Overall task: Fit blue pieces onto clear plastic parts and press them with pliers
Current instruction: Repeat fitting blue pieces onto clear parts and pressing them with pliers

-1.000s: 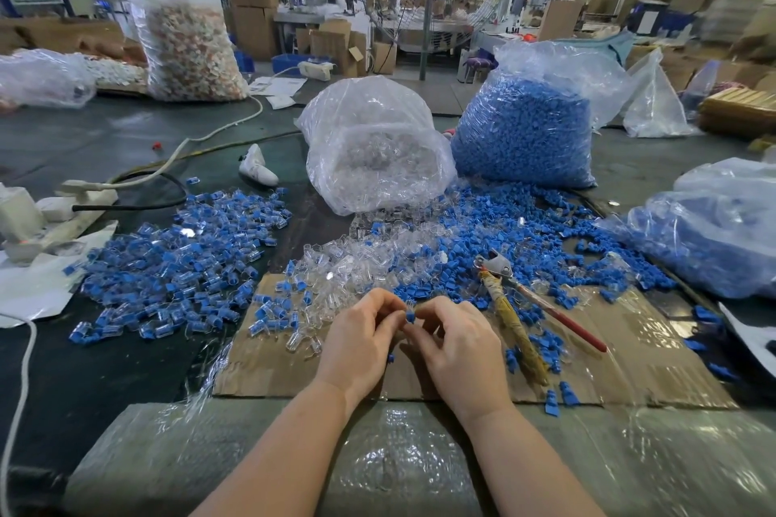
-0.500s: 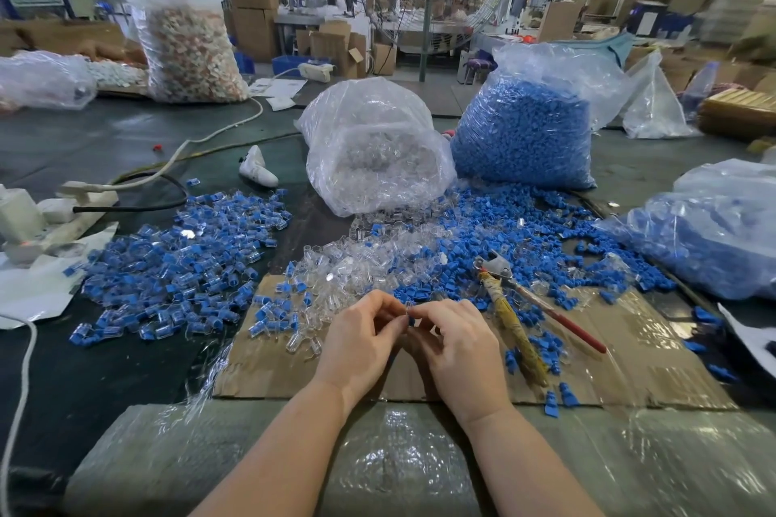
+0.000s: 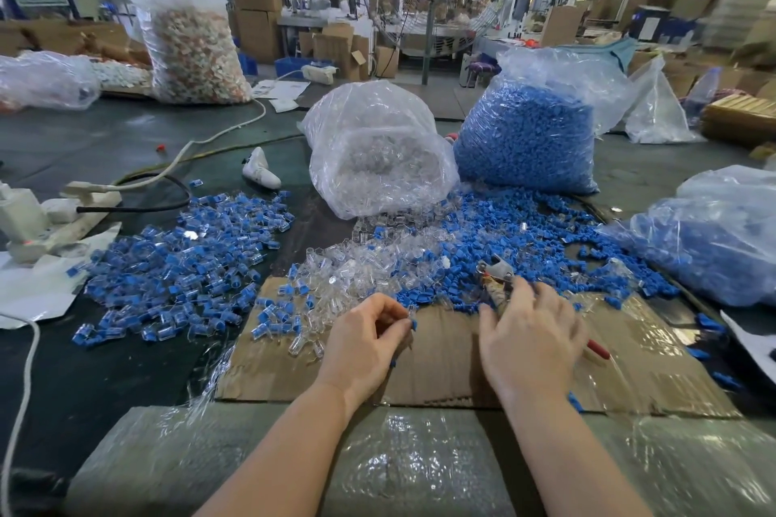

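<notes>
My left hand (image 3: 364,342) pinches a small clear part with a blue piece (image 3: 413,324) on it, over the cardboard sheet (image 3: 445,353). My right hand (image 3: 530,338) lies on the pliers (image 3: 495,275), fingers spread over their handles; the metal jaws stick out beyond my fingers and a red handle tip (image 3: 598,348) shows to the right. Loose clear parts (image 3: 357,269) and loose blue pieces (image 3: 525,231) are heaped just beyond my hands. A pile of fitted blue-and-clear parts (image 3: 184,264) lies to the left.
A bag of clear parts (image 3: 378,155) and a bag of blue pieces (image 3: 529,134) stand behind the heaps. Another bag of blue parts (image 3: 714,239) lies at right. A power strip (image 3: 46,218) with cables sits far left. Bubble wrap (image 3: 399,466) covers the near edge.
My hands have parted. The right hand moved right from the left hand onto the pliers; the left hand keeps the small part.
</notes>
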`<state>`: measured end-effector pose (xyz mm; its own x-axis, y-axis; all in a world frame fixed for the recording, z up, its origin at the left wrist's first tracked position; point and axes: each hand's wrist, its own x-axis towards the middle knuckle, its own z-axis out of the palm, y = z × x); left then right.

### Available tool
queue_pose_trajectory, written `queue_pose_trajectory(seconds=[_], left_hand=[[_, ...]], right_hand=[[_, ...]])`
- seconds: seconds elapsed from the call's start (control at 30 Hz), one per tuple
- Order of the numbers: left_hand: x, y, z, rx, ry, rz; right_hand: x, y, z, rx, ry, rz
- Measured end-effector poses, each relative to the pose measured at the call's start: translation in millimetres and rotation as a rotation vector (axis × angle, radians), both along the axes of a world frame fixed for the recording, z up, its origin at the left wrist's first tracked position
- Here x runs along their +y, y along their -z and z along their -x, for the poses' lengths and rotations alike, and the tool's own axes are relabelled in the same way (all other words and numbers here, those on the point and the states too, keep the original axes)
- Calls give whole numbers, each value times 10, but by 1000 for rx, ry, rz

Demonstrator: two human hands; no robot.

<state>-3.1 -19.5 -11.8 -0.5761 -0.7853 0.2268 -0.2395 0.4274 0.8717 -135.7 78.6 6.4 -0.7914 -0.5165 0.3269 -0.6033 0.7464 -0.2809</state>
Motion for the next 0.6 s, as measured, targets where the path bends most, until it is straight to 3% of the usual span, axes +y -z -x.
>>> queue_pose_trajectory(seconds=[0.1, 0.2, 0.47, 0.6], left_hand=[[2, -1, 1, -7, -9, 1], [2, 1, -11, -3, -9, -14], [-12, -23, 2, 24, -6, -96], [-37, -71, 33, 73, -43, -214]], right_hand=[[63, -42, 175, -156, 128, -273], [95, -55, 257, -219, 134, -343], [103, -198, 153, -7, 38, -312], [98, -266, 52, -51, -195, -179]])
